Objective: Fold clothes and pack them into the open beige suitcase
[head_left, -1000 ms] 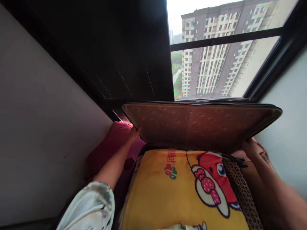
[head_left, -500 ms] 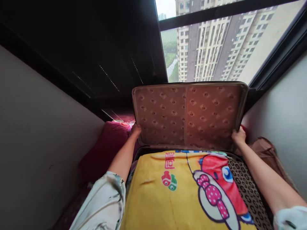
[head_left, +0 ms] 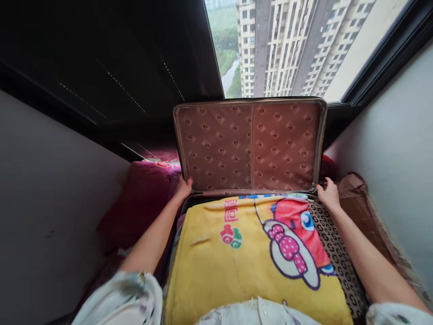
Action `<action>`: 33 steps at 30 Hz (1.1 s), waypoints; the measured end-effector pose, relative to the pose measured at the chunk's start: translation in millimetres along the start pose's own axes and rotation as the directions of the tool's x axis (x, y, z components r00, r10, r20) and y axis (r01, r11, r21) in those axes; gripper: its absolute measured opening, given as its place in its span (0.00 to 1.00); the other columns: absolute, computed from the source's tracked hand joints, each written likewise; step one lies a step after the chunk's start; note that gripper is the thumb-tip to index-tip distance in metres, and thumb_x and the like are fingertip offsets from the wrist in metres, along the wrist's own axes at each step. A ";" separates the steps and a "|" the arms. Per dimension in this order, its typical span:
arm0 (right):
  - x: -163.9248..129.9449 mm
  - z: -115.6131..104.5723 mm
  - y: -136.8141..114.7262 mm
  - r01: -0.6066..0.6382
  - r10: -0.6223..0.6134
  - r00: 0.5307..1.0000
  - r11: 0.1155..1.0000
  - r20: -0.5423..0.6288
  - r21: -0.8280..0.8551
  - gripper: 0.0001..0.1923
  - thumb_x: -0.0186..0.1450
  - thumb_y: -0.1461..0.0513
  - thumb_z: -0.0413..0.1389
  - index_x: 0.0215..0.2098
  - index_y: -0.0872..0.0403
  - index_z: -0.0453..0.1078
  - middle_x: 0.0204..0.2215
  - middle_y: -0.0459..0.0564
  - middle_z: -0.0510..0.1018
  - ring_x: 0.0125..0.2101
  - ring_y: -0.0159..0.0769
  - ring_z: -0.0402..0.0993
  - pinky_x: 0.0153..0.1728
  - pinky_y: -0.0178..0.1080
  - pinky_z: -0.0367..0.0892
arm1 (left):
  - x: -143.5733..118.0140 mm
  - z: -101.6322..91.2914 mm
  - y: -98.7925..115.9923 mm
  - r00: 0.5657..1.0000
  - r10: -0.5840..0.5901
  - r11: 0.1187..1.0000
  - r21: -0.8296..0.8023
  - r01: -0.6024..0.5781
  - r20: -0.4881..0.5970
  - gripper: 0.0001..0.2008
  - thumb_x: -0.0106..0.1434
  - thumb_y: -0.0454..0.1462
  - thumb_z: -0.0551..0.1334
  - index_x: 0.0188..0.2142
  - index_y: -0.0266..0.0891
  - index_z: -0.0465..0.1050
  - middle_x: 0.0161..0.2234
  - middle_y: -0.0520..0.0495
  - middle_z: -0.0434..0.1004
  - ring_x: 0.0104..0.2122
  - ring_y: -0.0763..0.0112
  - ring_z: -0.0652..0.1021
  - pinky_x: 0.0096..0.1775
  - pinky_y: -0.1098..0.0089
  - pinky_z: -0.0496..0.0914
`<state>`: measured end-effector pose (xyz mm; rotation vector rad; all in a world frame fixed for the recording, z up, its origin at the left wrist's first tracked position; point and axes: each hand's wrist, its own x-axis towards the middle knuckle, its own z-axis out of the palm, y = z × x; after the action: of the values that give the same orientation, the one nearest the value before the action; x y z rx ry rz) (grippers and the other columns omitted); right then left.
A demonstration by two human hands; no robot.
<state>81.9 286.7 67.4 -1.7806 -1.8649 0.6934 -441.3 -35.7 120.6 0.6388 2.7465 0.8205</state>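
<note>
Both my left hand (head_left: 183,187) and right hand (head_left: 328,193) clasp the bottom corners of the suitcase lid (head_left: 250,144), upright against the window. It looks stiff and light; I'd hold its side edges.

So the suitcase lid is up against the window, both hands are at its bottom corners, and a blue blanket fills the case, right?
Not quite: the blanket is yellow, not blue, as the head view shows. The lid does stand open against the window, with the left hand and right hand at its bottom corners.
</note>
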 end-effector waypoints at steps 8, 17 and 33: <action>-201.5 -82.3 36.4 -0.207 0.127 0.957 0.930 0.262 0.304 0.35 0.58 0.42 0.58 0.56 0.53 0.71 0.47 0.57 0.82 0.44 0.47 0.80 0.44 0.44 0.75 | -241.9 -30.4 -116.3 0.994 -0.040 0.989 -0.138 0.054 0.105 0.35 0.64 0.53 0.58 0.65 0.37 0.61 0.59 0.33 0.70 0.62 0.49 0.72 0.62 0.50 0.67; -254.8 -85.9 -0.8 -0.290 0.144 0.871 0.922 0.470 0.256 0.31 0.47 0.45 0.67 0.45 0.50 0.75 0.40 0.57 0.85 0.41 0.55 0.83 0.39 0.48 0.78 | -297.7 -62.0 -98.7 0.894 -0.237 0.841 -0.380 0.385 0.380 0.23 0.56 0.45 0.72 0.48 0.42 0.72 0.47 0.40 0.83 0.49 0.51 0.82 0.48 0.59 0.78; -261.4 -88.2 -10.8 0.001 -0.088 0.917 0.976 0.389 0.219 0.33 0.45 0.45 0.66 0.44 0.54 0.75 0.39 0.61 0.84 0.40 0.56 0.82 0.39 0.49 0.75 | -370.9 -55.9 -24.5 0.984 0.136 0.962 -0.252 -0.104 0.111 0.48 0.42 0.41 0.78 0.63 0.39 0.65 0.55 0.36 0.73 0.55 0.47 0.77 0.58 0.57 0.71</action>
<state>143.6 28.8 144.3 -1.5364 -1.9817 1.2668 -138.7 -250.9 178.9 0.7826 2.4587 1.0856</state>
